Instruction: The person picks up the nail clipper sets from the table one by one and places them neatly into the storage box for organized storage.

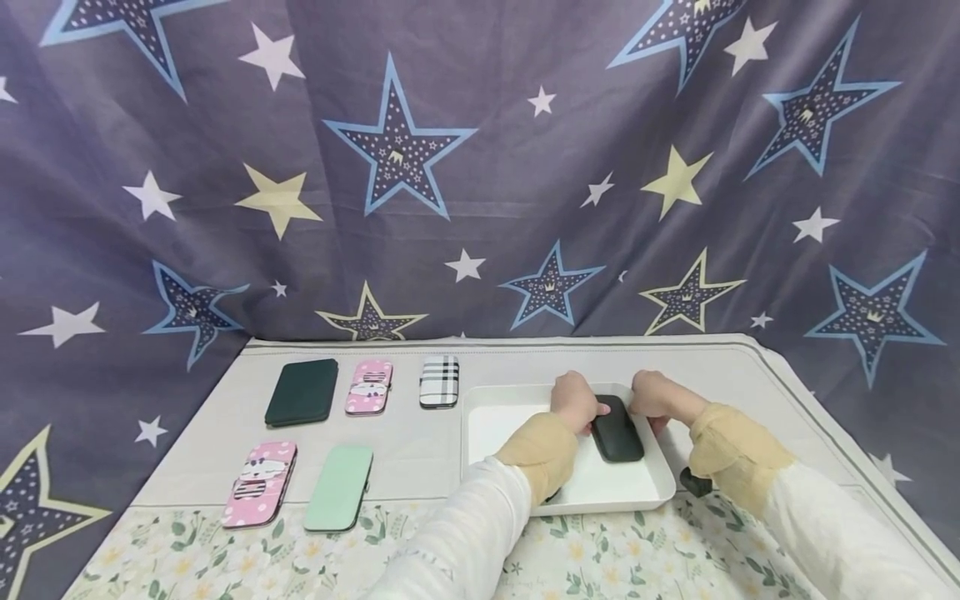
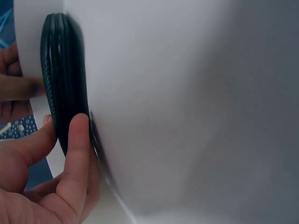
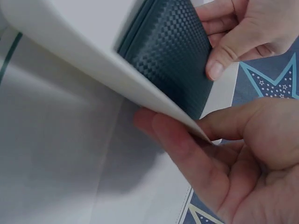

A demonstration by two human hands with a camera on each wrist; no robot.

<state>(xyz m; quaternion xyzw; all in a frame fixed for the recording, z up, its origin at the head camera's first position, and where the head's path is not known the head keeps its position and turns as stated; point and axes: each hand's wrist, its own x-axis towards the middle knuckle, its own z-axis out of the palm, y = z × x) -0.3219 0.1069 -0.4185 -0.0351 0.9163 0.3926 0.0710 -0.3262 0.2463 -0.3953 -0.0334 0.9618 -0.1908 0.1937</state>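
Observation:
A dark green-black flat case (image 1: 618, 430) with a woven texture stands inside the white tray (image 1: 510, 487), against its right side. My left hand (image 1: 576, 402) pinches the case between thumb and fingers; in the left wrist view the case (image 2: 63, 70) shows its layered edge beside the fingers. The tray's right wall is pinched by my right hand (image 1: 654, 395). Seen from the right wrist, the thumb of that hand (image 3: 243, 158) lies on the inner side of the rim (image 3: 107, 70) and its fingers on the outer side.
Left of the tray lie a dark green case (image 1: 302, 392), two pink patterned cases (image 1: 369, 387) (image 1: 260, 484), a plaid case (image 1: 439, 382) and a mint green case (image 1: 339, 487). Below the right wrist sits a small dark object (image 1: 696, 482), partly hidden. A star-printed curtain (image 1: 480, 167) hangs behind the table.

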